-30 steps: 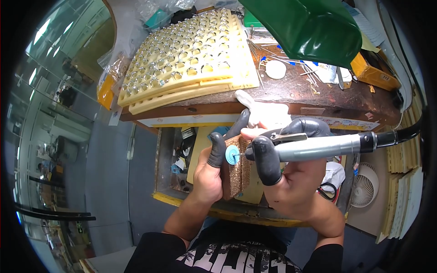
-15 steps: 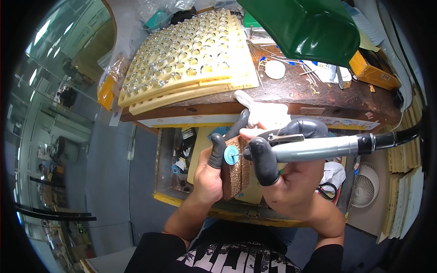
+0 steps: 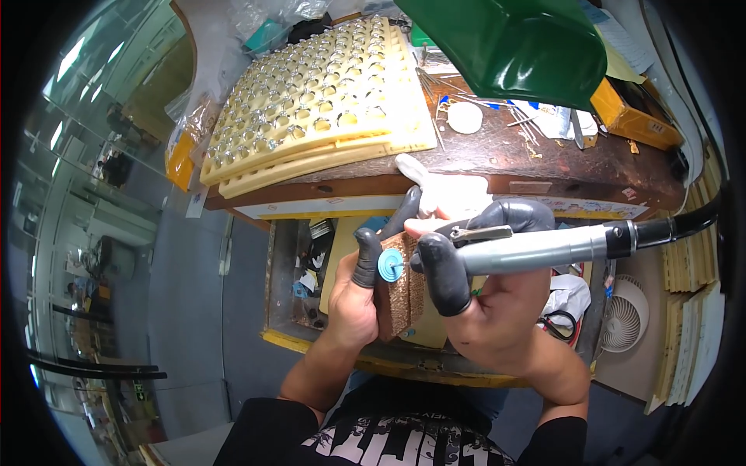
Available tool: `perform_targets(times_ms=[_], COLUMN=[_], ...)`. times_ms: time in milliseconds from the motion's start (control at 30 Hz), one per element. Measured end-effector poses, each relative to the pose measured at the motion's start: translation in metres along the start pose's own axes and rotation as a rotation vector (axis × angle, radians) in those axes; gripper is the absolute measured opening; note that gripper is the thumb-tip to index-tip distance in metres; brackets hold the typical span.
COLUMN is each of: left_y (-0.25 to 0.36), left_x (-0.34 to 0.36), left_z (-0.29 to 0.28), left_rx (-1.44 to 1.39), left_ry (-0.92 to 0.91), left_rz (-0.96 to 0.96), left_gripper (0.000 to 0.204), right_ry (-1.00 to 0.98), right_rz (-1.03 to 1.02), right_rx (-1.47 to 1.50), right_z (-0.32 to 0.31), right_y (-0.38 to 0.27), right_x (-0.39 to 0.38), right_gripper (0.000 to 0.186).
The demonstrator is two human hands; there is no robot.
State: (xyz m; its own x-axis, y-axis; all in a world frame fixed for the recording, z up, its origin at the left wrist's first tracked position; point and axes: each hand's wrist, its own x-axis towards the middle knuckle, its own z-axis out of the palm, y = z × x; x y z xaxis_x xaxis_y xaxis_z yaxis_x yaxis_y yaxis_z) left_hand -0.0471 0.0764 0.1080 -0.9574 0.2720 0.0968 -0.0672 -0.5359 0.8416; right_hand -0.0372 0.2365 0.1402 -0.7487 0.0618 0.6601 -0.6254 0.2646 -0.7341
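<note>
My left hand [image 3: 356, 295], black covers on its thumb and forefinger, is closed against a brown block [image 3: 398, 307] with a rough, speckled side. The fingers beneath the block are hidden. From the right, my right hand [image 3: 497, 287] grips a silver rotary handpiece [image 3: 536, 250], its thumb and forefinger also covered in black. On the handpiece's thin shank sits a small light-blue disc [image 3: 390, 266], close beside my left thumb and in front of the block. Whether it touches either cannot be told. White cloth [image 3: 458, 194] shows just beyond my fingers.
Stacked cream trays [image 3: 311, 116] of shiny metal rings cover the bench's left part. A green lamp shade [image 3: 513, 54] hangs over its right. Thin tools [image 3: 528, 128] and a round white piece [image 3: 465, 117] lie behind my hands. Below is an open drawer; a white fan [image 3: 624, 317] stands right.
The whole view has shifted slightly left. Both hands, the handpiece and the disc keep nearly the same places relative to each other.
</note>
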Motion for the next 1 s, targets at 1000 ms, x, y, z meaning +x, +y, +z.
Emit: perform_targets(times_ms=[1000], left_y=[-0.002], left_x=[-0.001], left_z=[-0.005], left_rx=[0.053], left_ry=[0.014], left_rz=[0.004], left_gripper=[0.051], right_ry=[0.071], right_rz=[-0.104], right_rx=[-0.126], right_z=[0.001], right_y=[0.002], right_x=[0.006], right_gripper=[0.015])
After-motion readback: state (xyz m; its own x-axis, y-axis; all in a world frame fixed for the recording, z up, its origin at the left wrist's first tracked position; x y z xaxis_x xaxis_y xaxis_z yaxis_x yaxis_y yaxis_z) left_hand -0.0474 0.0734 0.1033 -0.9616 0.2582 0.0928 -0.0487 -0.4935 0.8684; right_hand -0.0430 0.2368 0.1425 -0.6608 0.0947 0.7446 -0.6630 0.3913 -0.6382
